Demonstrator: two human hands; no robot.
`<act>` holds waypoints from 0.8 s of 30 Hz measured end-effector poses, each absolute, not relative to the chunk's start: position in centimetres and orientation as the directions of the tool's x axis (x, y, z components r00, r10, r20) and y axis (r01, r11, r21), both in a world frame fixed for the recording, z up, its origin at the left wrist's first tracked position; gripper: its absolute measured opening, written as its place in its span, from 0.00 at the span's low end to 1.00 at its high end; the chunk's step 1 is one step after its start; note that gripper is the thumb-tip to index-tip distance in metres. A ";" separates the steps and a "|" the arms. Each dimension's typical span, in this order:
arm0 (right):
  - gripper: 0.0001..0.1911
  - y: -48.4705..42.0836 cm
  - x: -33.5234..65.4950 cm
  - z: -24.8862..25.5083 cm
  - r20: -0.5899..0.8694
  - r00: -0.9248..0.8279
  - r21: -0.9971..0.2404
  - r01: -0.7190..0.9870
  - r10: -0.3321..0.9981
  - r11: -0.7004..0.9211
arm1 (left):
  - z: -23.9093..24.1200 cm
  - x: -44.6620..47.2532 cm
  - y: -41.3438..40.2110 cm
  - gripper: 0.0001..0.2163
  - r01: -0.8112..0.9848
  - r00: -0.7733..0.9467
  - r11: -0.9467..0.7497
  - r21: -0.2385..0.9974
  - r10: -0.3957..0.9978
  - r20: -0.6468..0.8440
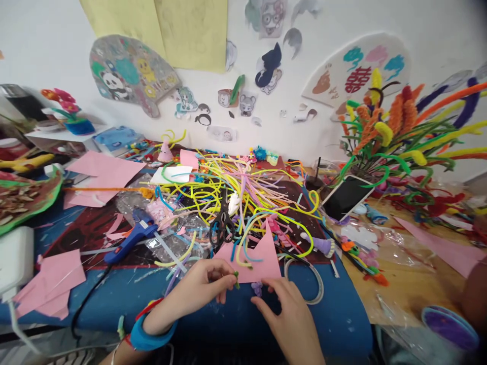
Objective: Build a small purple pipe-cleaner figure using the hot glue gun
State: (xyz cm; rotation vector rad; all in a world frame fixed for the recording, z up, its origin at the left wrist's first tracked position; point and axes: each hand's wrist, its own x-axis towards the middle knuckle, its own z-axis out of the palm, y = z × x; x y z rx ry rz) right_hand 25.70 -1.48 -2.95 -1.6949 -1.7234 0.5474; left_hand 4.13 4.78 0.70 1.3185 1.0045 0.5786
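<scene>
My left hand is closed in a pinch on a small green pipe-cleaner piece above the blue mat. A blue band circles that wrist. My right hand lies beside it, fingers curled down onto the mat next to a small purple pipe-cleaner bit. Just beyond both hands lies a pink paper cut-out with two points. Behind it spreads a tangled heap of coloured pipe cleaners with black scissors among them.
A blue glue gun lies to the left, its cord running off the table edge. Pink paper sheets are scattered left and right. A phone leans by a pipe-cleaner bouquet. A clear tape ring sits right of my hands.
</scene>
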 end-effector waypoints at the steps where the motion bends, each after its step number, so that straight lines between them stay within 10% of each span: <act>1: 0.08 -1.4 25.4 -3.2 0.163 0.041 -0.680 0.728 0.986 0.082 | 0.6 4.4 5.0 0.10 0.202 0.490 0.207 0.957 0.825 -0.281; 24: 0.06 -0.9 22.3 -2.6 0.264 0.034 -0.905 0.355 0.964 0.235 | 0.5 5.1 5.8 0.11 0.082 0.539 0.289 0.954 0.792 -0.286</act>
